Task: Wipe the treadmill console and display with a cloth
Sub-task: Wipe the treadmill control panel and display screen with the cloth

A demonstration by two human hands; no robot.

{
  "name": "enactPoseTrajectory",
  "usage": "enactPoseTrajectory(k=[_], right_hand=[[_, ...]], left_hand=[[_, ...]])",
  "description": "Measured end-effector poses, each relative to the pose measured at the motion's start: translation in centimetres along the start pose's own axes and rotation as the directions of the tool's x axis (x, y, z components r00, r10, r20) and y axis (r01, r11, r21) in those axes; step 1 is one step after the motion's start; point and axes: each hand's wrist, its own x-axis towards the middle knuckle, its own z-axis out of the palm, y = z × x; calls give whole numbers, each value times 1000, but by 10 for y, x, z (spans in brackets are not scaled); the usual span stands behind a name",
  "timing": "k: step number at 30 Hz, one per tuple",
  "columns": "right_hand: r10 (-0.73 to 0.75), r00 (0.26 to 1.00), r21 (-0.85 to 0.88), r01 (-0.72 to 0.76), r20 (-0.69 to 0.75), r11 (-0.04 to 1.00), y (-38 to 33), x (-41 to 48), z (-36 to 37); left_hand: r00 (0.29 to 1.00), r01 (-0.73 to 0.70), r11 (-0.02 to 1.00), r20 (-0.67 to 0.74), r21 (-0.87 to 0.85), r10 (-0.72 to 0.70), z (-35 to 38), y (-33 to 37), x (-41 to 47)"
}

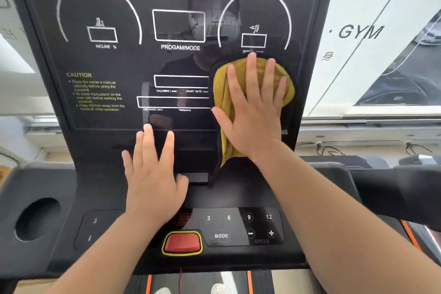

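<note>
The black treadmill display (124, 67) fills the upper view, with white dials and boxes printed on it. My right hand (255, 110) lies flat, fingers spread, pressing a mustard-yellow cloth (223, 93) against the display's lower right, just under the speed dial. The cloth hangs down past my wrist. My left hand (152, 169) rests flat with fingers apart on the ledge below the display, holding nothing. The console button panel (222, 235) sits below both arms.
A red stop button (182, 242) sits in a yellow frame at the console's front. A round cup holder (37, 218) is at the left. A black handrail (391, 191) runs off to the right. A window with "GYM" lettering lies behind.
</note>
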Motion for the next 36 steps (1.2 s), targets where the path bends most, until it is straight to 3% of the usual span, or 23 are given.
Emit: enactPoseTrajectory(k=[5, 8, 12, 18, 21, 24, 26, 28, 31, 32, 34, 36], right_hand=[[-222, 973, -10, 223, 69, 975, -4, -39, 5], [-273, 960, 109, 279, -64, 954, 10, -50, 2], [-106, 952, 127, 148, -286, 981, 25, -38, -4], [26, 963, 134, 11, -270, 991, 30, -28, -15], [22, 983, 307, 36, -184, 951, 32, -31, -30], [-19, 995, 531, -35, 95, 847, 36, -33, -59], [-89, 943, 637, -145, 321, 757, 35, -33, -81], [-167, 894, 740, -225, 416, 634, 30, -36, -103], [-107, 901, 859, -357, 420, 367, 23, -43, -114], [-25, 935, 879, -324, 355, 351, 22, -45, -111], [106, 980, 859, -196, 165, 473, 23, -49, -102], [70, 989, 826, -149, 132, 544, 25, -49, -99]], left_hand=[[992, 19, 994, -124, -112, -33, -12, 8, 0], [973, -69, 963, -231, -261, 7, -23, 22, 17], [975, -117, 908, -219, -402, 28, -32, 52, 52], [981, -59, 934, -194, -352, -11, -33, 74, 77], [979, -51, 905, -202, -422, -39, -39, 69, 76], [985, -30, 816, -157, -578, -75, -54, 61, 75], [995, 30, 719, -50, -694, -90, -64, 60, 75], [995, 80, 589, 33, -804, -90, -76, 64, 73], [988, 152, 319, 144, -935, -48, -95, 77, 68], [985, 172, 244, 172, -954, -19, -102, 82, 65], [983, 170, 195, 180, -966, 33, -111, 88, 61], [984, 126, 220, 150, -967, 99, -115, 90, 58]])
